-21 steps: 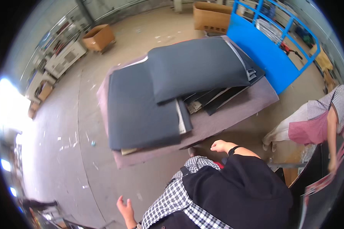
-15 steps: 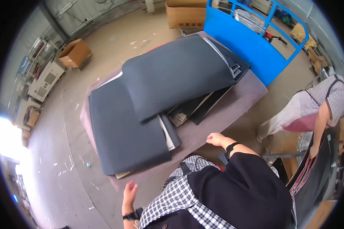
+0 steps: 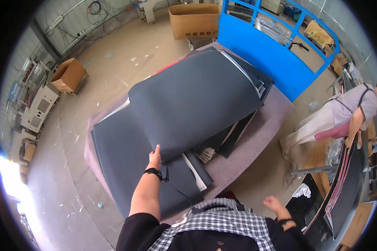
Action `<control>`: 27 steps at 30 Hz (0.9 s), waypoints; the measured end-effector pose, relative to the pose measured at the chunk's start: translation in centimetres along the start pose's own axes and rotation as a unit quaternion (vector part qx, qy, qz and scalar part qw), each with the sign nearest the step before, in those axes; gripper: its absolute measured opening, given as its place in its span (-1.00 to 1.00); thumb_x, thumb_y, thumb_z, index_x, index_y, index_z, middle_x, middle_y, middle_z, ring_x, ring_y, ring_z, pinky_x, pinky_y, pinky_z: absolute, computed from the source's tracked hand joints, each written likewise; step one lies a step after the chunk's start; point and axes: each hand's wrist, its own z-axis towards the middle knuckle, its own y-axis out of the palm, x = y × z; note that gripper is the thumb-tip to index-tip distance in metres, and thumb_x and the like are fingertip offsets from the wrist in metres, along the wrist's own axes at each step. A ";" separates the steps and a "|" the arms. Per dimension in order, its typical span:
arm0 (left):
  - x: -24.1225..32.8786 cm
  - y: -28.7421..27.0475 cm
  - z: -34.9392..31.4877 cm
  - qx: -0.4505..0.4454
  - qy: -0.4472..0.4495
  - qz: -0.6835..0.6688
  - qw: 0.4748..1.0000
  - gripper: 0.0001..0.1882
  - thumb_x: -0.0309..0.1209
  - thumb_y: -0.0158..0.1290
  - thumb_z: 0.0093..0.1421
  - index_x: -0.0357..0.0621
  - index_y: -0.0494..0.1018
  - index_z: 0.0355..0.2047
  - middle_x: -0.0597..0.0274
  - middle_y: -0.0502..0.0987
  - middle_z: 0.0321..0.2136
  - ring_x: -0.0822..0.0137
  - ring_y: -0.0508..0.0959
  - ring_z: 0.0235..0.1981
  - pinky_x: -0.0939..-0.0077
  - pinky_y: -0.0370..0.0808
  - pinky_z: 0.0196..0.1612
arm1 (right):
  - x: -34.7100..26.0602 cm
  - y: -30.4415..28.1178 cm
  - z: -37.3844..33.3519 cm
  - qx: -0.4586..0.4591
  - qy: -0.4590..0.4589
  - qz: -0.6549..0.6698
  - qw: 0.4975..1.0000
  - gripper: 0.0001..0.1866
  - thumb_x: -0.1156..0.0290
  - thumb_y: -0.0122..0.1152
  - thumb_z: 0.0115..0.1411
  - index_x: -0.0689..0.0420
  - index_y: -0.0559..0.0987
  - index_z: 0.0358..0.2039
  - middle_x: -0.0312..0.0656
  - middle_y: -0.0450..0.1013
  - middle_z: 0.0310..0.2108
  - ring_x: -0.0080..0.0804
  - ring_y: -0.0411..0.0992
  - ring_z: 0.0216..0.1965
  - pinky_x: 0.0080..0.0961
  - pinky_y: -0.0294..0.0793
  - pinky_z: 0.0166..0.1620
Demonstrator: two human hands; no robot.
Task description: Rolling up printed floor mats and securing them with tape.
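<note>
Workshop floor surrounds my table (image 3: 255, 138), stacked with dark mats. My left hand (image 3: 155, 158) grips the near edge of the top mat (image 3: 197, 100), which lies unlifted on the stack; my right hand (image 3: 274, 205) hangs loosely open beside me.

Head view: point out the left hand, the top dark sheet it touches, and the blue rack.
left hand (image 3: 155, 157), head view, back of the hand
top dark sheet (image 3: 197, 100), head view, middle of its upper face
blue rack (image 3: 264, 54), head view, solid blue side panel
</note>
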 end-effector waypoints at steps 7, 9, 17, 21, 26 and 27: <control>-0.6 -0.2 4.6 0.006 -0.025 0.036 0.999 0.12 0.23 0.28 -0.06 -0.34 0.12 0.27 -0.14 0.26 0.22 0.03 0.32 0.23 0.16 0.37 0.18 | 3.5 4.7 -6.5 -0.125 0.142 0.038 0.981 -0.48 0.10 0.35 0.09 0.19 0.58 -0.04 -0.04 0.57 -0.13 -0.27 0.54 -0.10 -0.38 0.50 0.00; -0.5 0.7 4.2 -0.021 -0.013 0.005 1.000 0.11 0.20 0.29 -0.05 -0.39 0.13 0.26 -0.18 0.25 0.22 0.02 0.31 0.23 0.17 0.35 0.19 | 2.2 4.8 -5.7 -0.102 0.113 0.014 0.988 -0.49 0.13 0.34 0.11 0.21 0.57 -0.02 -0.03 0.57 -0.11 -0.26 0.54 -0.07 -0.37 0.50 0.01; 2.7 0.5 0.3 -0.002 0.051 -0.077 0.996 -0.03 -0.03 0.33 0.02 -0.56 0.13 0.16 -0.24 0.42 0.02 0.03 0.52 0.00 0.24 0.51 0.01 | -18.0 1.3 1.2 -0.099 -0.132 0.039 0.985 -0.52 0.20 0.29 0.18 0.24 0.52 0.02 -0.04 0.56 -0.10 -0.29 0.52 -0.05 -0.39 0.49 0.03; 6.4 0.6 -5.7 0.039 0.139 -0.115 0.983 -0.19 -0.15 0.32 0.04 -0.48 0.22 0.10 -0.13 0.51 -0.12 0.14 0.56 -0.14 0.29 0.54 -0.10 | -26.7 3.6 5.5 -0.222 -0.143 0.260 0.929 -0.39 0.02 0.25 0.21 0.20 0.44 0.11 -0.07 0.48 0.01 -0.28 0.43 0.05 -0.36 0.39 0.13; 2.3 5.9 -14.9 -0.023 0.222 -0.161 0.961 -0.49 -0.28 0.24 0.13 -0.29 0.36 -0.01 0.11 0.57 -0.20 0.33 0.55 -0.26 0.38 0.53 -0.18 | -37.0 5.9 4.2 -0.331 -0.053 0.613 0.715 -0.22 -0.21 0.24 0.12 0.15 0.40 0.14 -0.10 0.37 0.15 -0.18 0.29 0.17 -0.17 0.29 0.20; 0.8 7.2 -18.3 -0.064 0.209 -0.124 0.968 -0.54 -0.35 0.17 0.19 -0.29 0.33 0.04 0.16 0.55 -0.16 0.31 0.54 -0.19 0.37 0.52 -0.14 | -37.7 5.9 4.3 -0.352 -0.056 0.711 0.606 -0.22 -0.20 0.29 0.08 0.15 0.43 0.11 -0.12 0.35 0.16 -0.14 0.27 0.18 -0.08 0.26 0.21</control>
